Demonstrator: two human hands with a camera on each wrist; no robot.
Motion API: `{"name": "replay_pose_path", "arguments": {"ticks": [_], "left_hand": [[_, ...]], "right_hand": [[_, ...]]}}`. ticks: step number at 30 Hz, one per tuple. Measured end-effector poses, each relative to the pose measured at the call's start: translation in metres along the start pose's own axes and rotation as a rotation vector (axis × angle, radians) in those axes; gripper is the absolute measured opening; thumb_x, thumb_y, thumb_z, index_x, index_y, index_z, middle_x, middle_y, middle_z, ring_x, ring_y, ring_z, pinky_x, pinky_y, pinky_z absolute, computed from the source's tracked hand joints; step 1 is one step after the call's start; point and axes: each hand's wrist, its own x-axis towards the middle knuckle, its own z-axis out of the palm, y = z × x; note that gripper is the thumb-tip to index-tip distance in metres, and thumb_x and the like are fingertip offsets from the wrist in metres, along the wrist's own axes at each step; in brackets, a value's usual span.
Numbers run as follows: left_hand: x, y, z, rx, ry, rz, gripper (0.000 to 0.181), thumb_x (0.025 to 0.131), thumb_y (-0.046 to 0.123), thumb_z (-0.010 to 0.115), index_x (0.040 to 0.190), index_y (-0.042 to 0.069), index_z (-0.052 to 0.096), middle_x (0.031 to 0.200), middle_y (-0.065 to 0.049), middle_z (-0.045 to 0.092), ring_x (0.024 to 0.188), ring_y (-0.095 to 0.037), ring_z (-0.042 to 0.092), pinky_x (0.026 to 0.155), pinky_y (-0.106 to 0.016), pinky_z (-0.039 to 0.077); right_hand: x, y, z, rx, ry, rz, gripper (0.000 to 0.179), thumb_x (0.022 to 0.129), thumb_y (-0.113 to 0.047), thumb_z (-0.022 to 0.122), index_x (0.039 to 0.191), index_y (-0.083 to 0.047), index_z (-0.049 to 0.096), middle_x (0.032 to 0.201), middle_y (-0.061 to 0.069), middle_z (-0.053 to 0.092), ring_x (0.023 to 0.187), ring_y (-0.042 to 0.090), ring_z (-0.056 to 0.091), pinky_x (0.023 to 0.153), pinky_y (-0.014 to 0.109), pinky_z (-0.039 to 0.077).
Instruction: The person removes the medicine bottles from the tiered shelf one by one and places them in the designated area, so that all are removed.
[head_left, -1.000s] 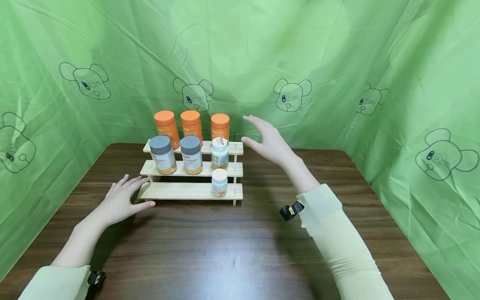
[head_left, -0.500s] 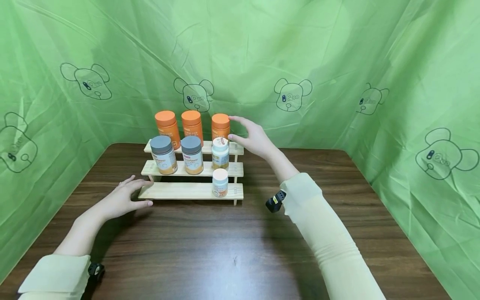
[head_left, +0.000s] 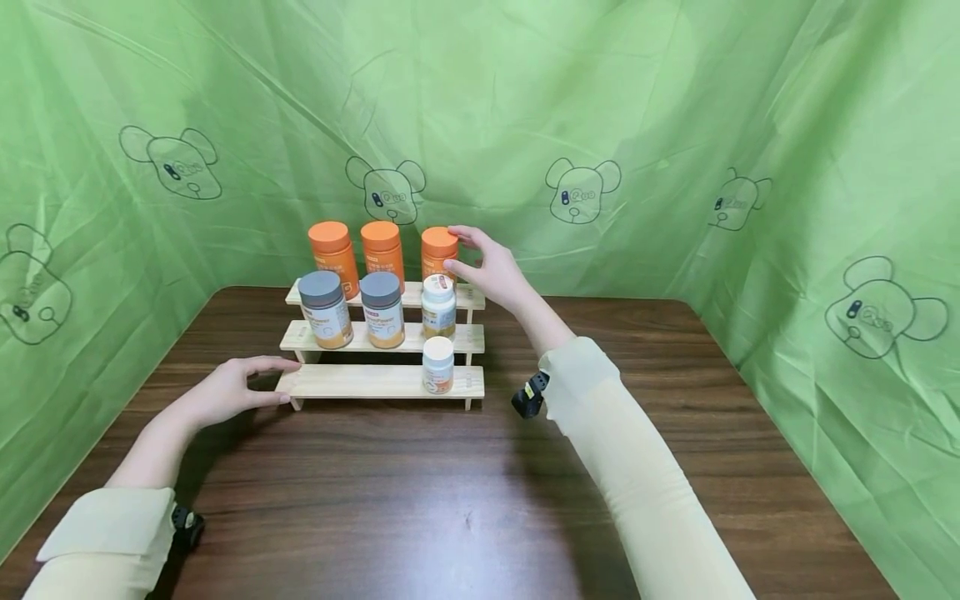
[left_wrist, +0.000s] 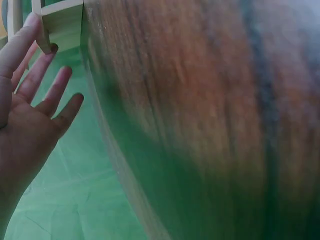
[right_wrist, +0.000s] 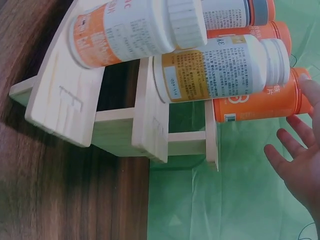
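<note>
While green cloth [head_left: 480, 100] encloses a brown table [head_left: 375, 483], a stepped wooden rack [head_left: 360, 381] stands on its far left. The left hand [head_left: 228, 390] pinches the rack's near left end between thumb and forefinger; the right hand [head_left: 495, 267] touches the far right orange bottle [head_left: 437, 242], but whether its fingers grip cannot be told. Seven bottles [head_left: 382, 310] stand upright: three far, three middle, one small white bottle [head_left: 438, 364] near right. Placing looks mostly done; adjusting may be left.
</note>
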Motion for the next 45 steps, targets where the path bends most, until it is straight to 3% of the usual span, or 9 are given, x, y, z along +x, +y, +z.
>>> {"name": "replay_pose_path", "arguments": {"ticks": [3, 8, 11, 17, 24, 27, 33, 42, 45], "left_hand": [[0.001, -0.005, -0.001, -0.023, -0.008, -0.029, 0.052, 0.079, 0.039, 0.075, 0.126, 0.019, 0.061, 0.126, -0.014, 0.06, 0.119, -0.033, 0.049, 0.094, -0.05, 0.038], [0.002, -0.011, -0.002, -0.006, -0.025, -0.063, 0.053, 0.078, 0.042, 0.075, 0.126, 0.025, 0.061, 0.124, -0.003, 0.062, 0.111, -0.01, 0.052, 0.088, -0.028, 0.042], [0.003, -0.013, -0.004, -0.009, -0.031, -0.066, 0.054, 0.076, 0.042, 0.077, 0.125, 0.025, 0.062, 0.12, -0.003, 0.064, 0.104, -0.005, 0.053, 0.084, -0.023, 0.042], [0.004, -0.013, -0.006, -0.026, -0.04, -0.056, 0.055, 0.075, 0.04, 0.078, 0.124, 0.02, 0.063, 0.097, -0.001, 0.067, 0.09, -0.012, 0.057, 0.076, -0.024, 0.042], [0.005, -0.012, -0.004, -0.03, -0.025, -0.058, 0.054, 0.074, 0.038, 0.079, 0.122, 0.018, 0.065, 0.08, -0.001, 0.056, 0.075, -0.01, 0.048, 0.064, -0.024, 0.039], [0.006, -0.011, -0.003, -0.033, -0.029, -0.057, 0.054, 0.075, 0.038, 0.079, 0.123, 0.017, 0.064, 0.083, -0.003, 0.059, 0.073, -0.009, 0.046, 0.063, -0.024, 0.039], [0.005, -0.011, -0.005, 0.005, -0.017, -0.043, 0.054, 0.075, 0.039, 0.078, 0.122, 0.017, 0.065, 0.103, -0.004, 0.066, 0.074, -0.011, 0.046, 0.065, -0.024, 0.039], [0.005, -0.009, -0.006, 0.049, -0.02, -0.031, 0.052, 0.075, 0.039, 0.077, 0.121, 0.017, 0.065, 0.091, -0.002, 0.06, 0.068, -0.009, 0.039, 0.059, -0.025, 0.032], [0.006, -0.008, -0.004, 0.056, -0.021, -0.026, 0.052, 0.075, 0.039, 0.077, 0.121, 0.018, 0.065, 0.078, -0.001, 0.053, 0.065, -0.008, 0.036, 0.057, -0.026, 0.031]], "right_hand": [[0.004, -0.002, 0.002, 0.013, 0.012, 0.004, 0.055, 0.089, -0.035, 0.066, 0.138, -0.024, 0.045, 0.137, 0.0, 0.051, 0.124, 0.019, 0.048, 0.099, 0.04, 0.041], [0.008, -0.006, 0.008, 0.063, 0.031, 0.023, 0.052, 0.088, -0.032, 0.067, 0.136, -0.021, 0.048, 0.132, 0.0, 0.055, 0.117, 0.017, 0.052, 0.097, 0.036, 0.042], [0.009, -0.008, 0.011, 0.091, 0.059, 0.048, 0.05, 0.088, -0.03, 0.067, 0.134, -0.021, 0.05, 0.13, 0.001, 0.056, 0.112, 0.016, 0.054, 0.093, 0.033, 0.044], [0.008, -0.01, 0.013, 0.141, 0.099, 0.075, 0.048, 0.087, -0.027, 0.069, 0.132, -0.021, 0.053, 0.127, -0.001, 0.058, 0.108, 0.014, 0.056, 0.088, 0.031, 0.046], [0.003, -0.008, 0.015, 0.194, 0.136, 0.086, 0.047, 0.086, -0.027, 0.07, 0.131, -0.022, 0.055, 0.125, -0.002, 0.059, 0.109, 0.012, 0.055, 0.089, 0.031, 0.046], [0.001, -0.006, 0.013, 0.219, 0.16, 0.083, 0.047, 0.085, -0.026, 0.071, 0.13, -0.022, 0.056, 0.122, -0.002, 0.06, 0.108, 0.012, 0.056, 0.09, 0.031, 0.046], [-0.001, -0.003, 0.002, 0.234, 0.176, 0.063, 0.047, 0.084, -0.027, 0.072, 0.128, -0.023, 0.057, 0.121, -0.001, 0.061, 0.108, 0.012, 0.056, 0.091, 0.034, 0.045], [-0.007, 0.0, -0.018, 0.283, 0.197, 0.046, 0.046, 0.085, -0.017, 0.071, 0.13, -0.014, 0.057, 0.122, 0.007, 0.061, 0.11, 0.019, 0.056, 0.092, 0.034, 0.045], [-0.01, 0.002, -0.024, 0.284, 0.194, 0.044, 0.047, 0.086, -0.015, 0.07, 0.13, -0.011, 0.056, 0.124, 0.011, 0.06, 0.113, 0.024, 0.055, 0.093, 0.038, 0.045]]}}
